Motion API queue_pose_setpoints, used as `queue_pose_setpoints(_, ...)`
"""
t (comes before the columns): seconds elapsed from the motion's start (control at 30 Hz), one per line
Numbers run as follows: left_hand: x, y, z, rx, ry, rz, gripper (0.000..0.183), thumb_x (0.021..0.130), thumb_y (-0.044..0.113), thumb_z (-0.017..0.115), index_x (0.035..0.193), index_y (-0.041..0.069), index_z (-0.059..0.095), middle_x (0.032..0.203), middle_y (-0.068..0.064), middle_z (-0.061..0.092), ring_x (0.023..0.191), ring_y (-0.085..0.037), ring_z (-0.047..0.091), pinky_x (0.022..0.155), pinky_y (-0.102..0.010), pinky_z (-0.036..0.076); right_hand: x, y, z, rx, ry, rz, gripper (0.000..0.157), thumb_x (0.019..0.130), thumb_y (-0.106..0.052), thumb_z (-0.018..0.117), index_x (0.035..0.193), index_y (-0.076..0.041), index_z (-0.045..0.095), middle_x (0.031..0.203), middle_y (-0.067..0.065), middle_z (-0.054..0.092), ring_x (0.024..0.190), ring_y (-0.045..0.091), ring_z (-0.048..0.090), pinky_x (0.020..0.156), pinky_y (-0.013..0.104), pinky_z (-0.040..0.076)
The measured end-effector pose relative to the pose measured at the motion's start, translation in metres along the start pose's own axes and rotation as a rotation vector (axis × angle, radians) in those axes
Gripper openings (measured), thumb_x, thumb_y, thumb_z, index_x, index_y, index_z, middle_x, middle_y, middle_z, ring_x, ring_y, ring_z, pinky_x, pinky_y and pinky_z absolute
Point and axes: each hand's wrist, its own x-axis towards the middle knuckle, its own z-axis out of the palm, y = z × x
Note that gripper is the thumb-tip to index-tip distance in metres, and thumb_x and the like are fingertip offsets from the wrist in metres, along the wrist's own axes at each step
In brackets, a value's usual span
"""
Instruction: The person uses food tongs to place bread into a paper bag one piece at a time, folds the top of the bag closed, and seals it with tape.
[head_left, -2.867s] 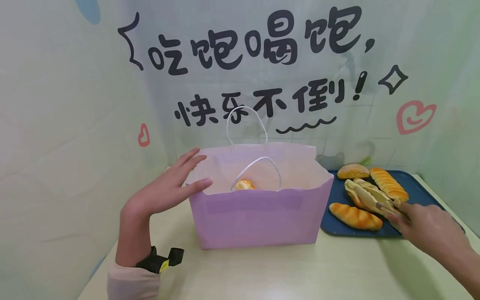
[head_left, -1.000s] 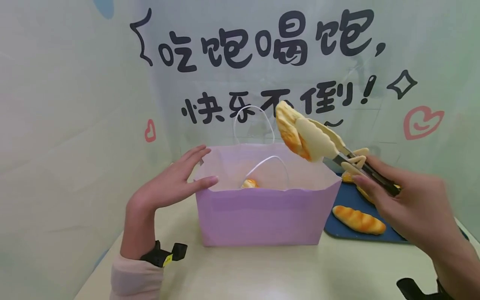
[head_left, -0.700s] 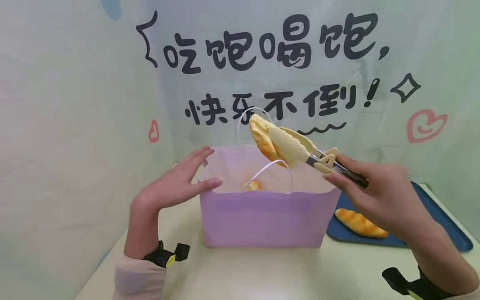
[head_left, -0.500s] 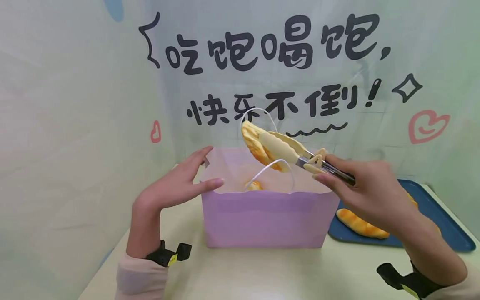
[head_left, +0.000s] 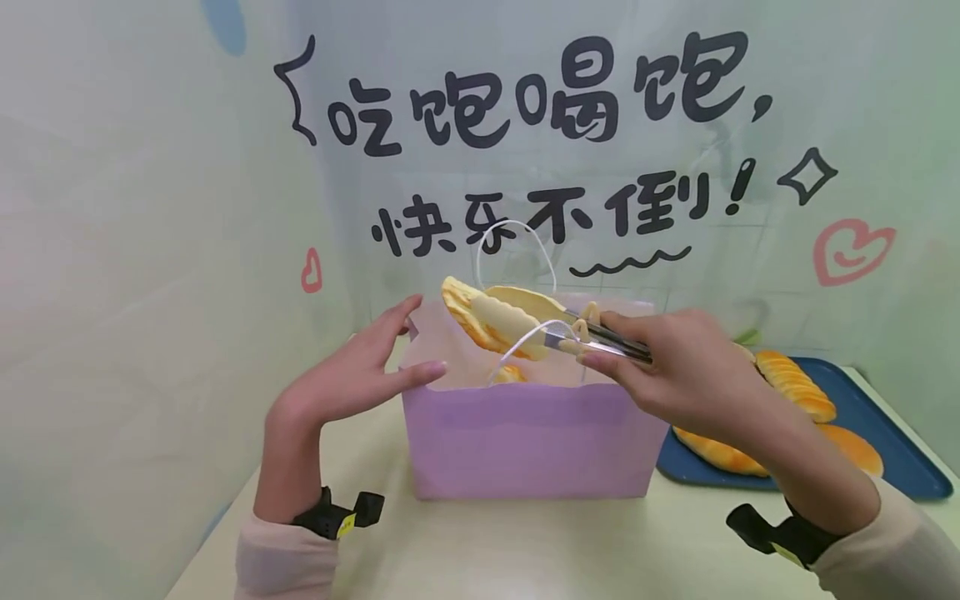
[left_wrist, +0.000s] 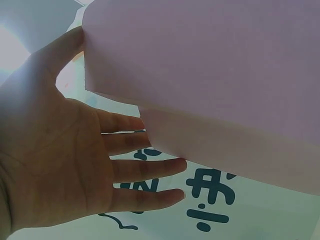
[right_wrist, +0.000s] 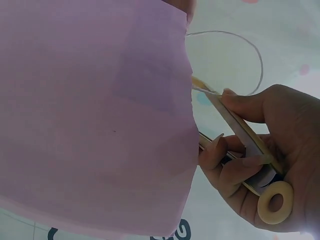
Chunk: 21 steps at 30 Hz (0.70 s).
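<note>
A purple paper bag with white cord handles stands open-topped on the table. My left hand rests against its left side, fingers straight and thumb along the front rim; in the left wrist view the palm and outstretched fingers show beside the bag wall. My right hand holds a pair of tongs with cream scalloped tips, over the bag's mouth and behind the front handle. Between the tips is a golden-crusted bread roll. Another piece of bread shows inside the bag. The right wrist view has the tongs' ring near the palm.
To the right of the bag lies a blue tray bearing several breads, among them a ridged loaf and a round bun; my right forearm partly covers it. A printed curtain hangs behind the table.
My right hand has picked up the bread roll from the tray with the tongs, carried it left and lowered it to the bag's opening. The left hand has stayed at the bag's left side.
</note>
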Motion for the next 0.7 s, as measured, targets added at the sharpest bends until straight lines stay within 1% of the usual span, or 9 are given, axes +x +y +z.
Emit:
queue_pose_setpoints(0.1, -0.002, -0.001, 0.0, 0.0, 0.0, 0.005, 0.102, 0.096, 0.065, 0.067, 0.171, 0.017, 0.015, 0.162, -0.007, 0.039, 0.147, -0.027, 0.042, 0.119, -0.057, 0.036, 0.003, -0.001, 0.002, 0.029, -0.012, 0.002, 0.062, 0.101, -0.047, 0.072, 0.15, -0.011, 0.061, 0.11, 0.006, 0.078, 0.048, 0.012, 0.035, 0.046, 0.029, 0.032)
queue_pose_setpoints(0.23, 0.0, -0.001, 0.0, 0.005, -0.001, 0.039, 0.098, 0.097, 0.063, 0.068, 0.17, 0.019, 0.019, 0.159, -0.004, 0.041, 0.145, -0.026, 0.043, 0.119, -0.055, 0.037, 0.001, 0.003, 0.001, 0.018, 0.046, -0.015, 0.062, 0.099, -0.042, 0.075, 0.15, -0.009, 0.061, 0.086, 0.001, 0.072, 0.048, 0.011, 0.031, 0.048, 0.029, 0.03)
queue_pose_setpoints(0.3, 0.001, 0.0, 0.001, 0.008, -0.008, 0.048, 0.097, 0.097, 0.063, 0.068, 0.169, 0.02, 0.02, 0.163, -0.002, 0.038, 0.146, -0.026, 0.042, 0.119, -0.055, 0.037, -0.002, 0.007, -0.001, 0.012, 0.074, -0.015, 0.062, 0.098, -0.04, 0.077, 0.149, -0.008, 0.062, 0.066, -0.005, 0.056, 0.049, 0.01, 0.029, 0.048, 0.029, 0.029)
queue_pose_setpoints(0.33, 0.001, 0.001, 0.001, 0.012, -0.012, 0.047, 0.097, 0.097, 0.063, 0.068, 0.169, 0.02, 0.02, 0.165, -0.002, 0.036, 0.147, -0.027, 0.041, 0.119, -0.056, 0.036, -0.004, 0.009, -0.002, 0.008, 0.087, -0.016, 0.061, 0.098, -0.039, 0.077, 0.148, -0.008, 0.062, 0.06, -0.008, 0.046, 0.048, 0.01, 0.028, 0.047, 0.029, 0.028)
queue_pose_setpoints(0.37, 0.001, 0.001, 0.001, 0.017, -0.016, 0.044, 0.097, 0.097, 0.063, 0.068, 0.17, 0.02, 0.02, 0.167, -0.001, 0.033, 0.149, -0.027, 0.039, 0.12, -0.056, 0.036, -0.007, 0.01, -0.003, 0.013, 0.095, -0.012, 0.062, 0.098, -0.038, 0.078, 0.149, -0.008, 0.062, 0.058, -0.008, 0.041, 0.048, 0.01, 0.028, 0.047, 0.028, 0.027)
queue_pose_setpoints(0.5, 0.001, 0.002, 0.001, 0.033, -0.019, 0.051, 0.098, 0.096, 0.063, 0.069, 0.169, 0.018, 0.022, 0.169, -0.003, 0.031, 0.149, -0.027, 0.04, 0.119, -0.058, 0.037, -0.015, 0.019, -0.007, 0.043, 0.132, 0.004, 0.061, 0.097, -0.033, 0.08, 0.149, -0.007, 0.061, 0.063, -0.009, 0.051, 0.049, 0.008, 0.037, 0.045, 0.027, 0.032)
queue_pose_setpoints(0.57, 0.001, 0.003, 0.001, 0.047, -0.019, 0.057, 0.099, 0.095, 0.062, 0.07, 0.169, 0.018, 0.022, 0.17, -0.003, 0.029, 0.149, -0.026, 0.04, 0.119, -0.058, 0.037, -0.021, 0.024, -0.009, 0.052, 0.147, 0.034, 0.061, 0.097, -0.032, 0.08, 0.15, -0.007, 0.061, 0.07, -0.006, 0.061, 0.052, 0.009, 0.043, 0.045, 0.026, 0.035)
queue_pose_setpoints(0.63, 0.0, 0.003, 0.001, 0.059, -0.02, 0.057, 0.102, 0.093, 0.063, 0.072, 0.17, 0.018, 0.022, 0.171, -0.003, 0.026, 0.149, -0.026, 0.04, 0.119, -0.059, 0.036, -0.026, 0.03, -0.012, 0.06, 0.169, 0.07, 0.062, 0.097, -0.031, 0.08, 0.149, -0.005, 0.06, 0.08, 0.004, 0.071, 0.058, 0.011, 0.05, 0.045, 0.026, 0.037)
queue_pose_setpoints(0.7, -0.001, 0.004, 0.002, 0.068, -0.024, 0.053, 0.105, 0.091, 0.064, 0.073, 0.17, 0.019, 0.021, 0.173, -0.003, 0.022, 0.151, -0.026, 0.039, 0.121, -0.06, 0.034, -0.032, 0.037, -0.014, 0.057, 0.195, 0.101, 0.062, 0.096, -0.03, 0.081, 0.149, -0.004, 0.06, 0.092, 0.014, 0.077, 0.064, 0.015, 0.055, 0.046, 0.025, 0.039)
